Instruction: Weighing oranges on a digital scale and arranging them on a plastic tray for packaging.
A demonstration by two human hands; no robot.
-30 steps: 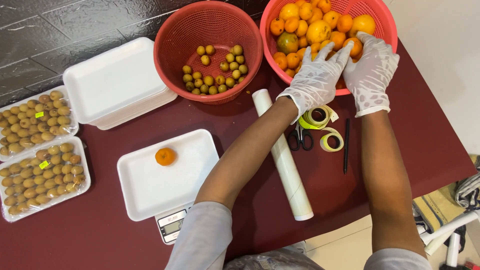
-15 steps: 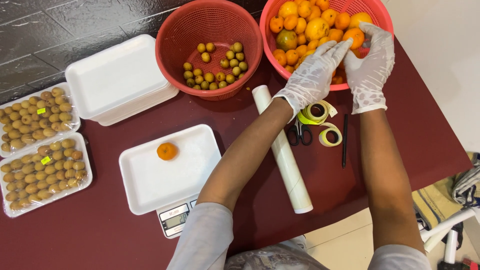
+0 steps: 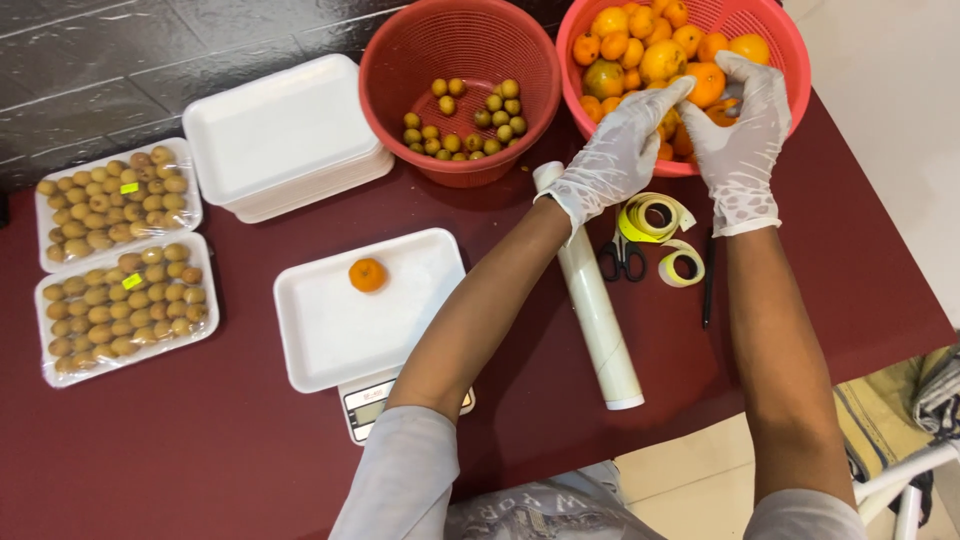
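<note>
Nearest the person, a scale (image 3: 372, 405) sat at the maroon table's (image 3: 200, 460) front edge with a white foam tray (image 3: 400, 320) on it; one small orange (image 3: 367, 275) lay on the tray's far left part. Just right, a roll of clear film (image 3: 592, 305) lay lengthwise, with scissors (image 3: 622, 258), yellow tape rolls (image 3: 660, 232) and a dark pen (image 3: 708, 280) beside it. At far left, two wrapped trays of small tan fruit (image 3: 118, 255); behind the scale, a stack of empty foam trays (image 3: 280, 135). Further back, a red basket (image 3: 460, 85) held a few tan fruit. Both gloved hands reached into the far-right basket of oranges (image 3: 640, 50): left hand (image 3: 615, 150) with fingers curled onto an orange at the near rim, right hand (image 3: 740, 125) with fingertips pinching an orange (image 3: 705, 82). Whether the left fully gripped its fruit couldn't be told.
</note>
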